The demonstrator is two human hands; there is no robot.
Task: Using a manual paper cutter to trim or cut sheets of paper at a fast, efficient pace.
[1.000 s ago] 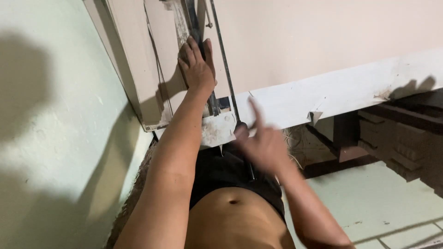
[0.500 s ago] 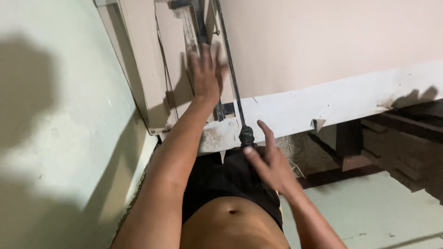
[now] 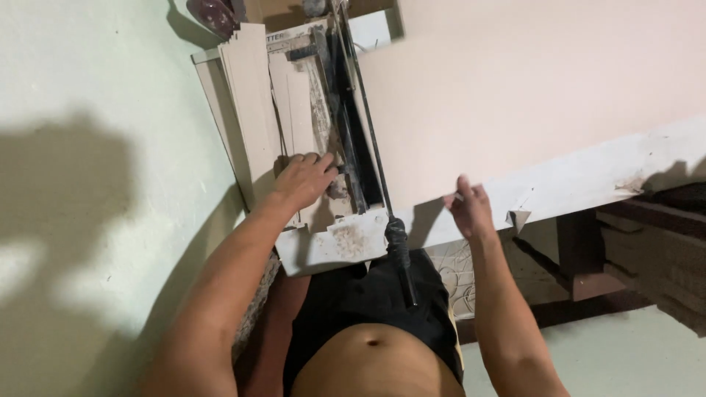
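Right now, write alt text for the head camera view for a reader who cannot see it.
A person's left hand presses on the bed of a tile cutter, while the right hand grips the near edge of a large pale tile lying on it. The cutter's black handle points toward the person's waist, and cut strips lie at the left.

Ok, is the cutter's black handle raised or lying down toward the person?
Lying down: the black handle runs low past the cutter's near edge toward the person's waist. Neither hand grips it; the right hand holds the big tile's edge.
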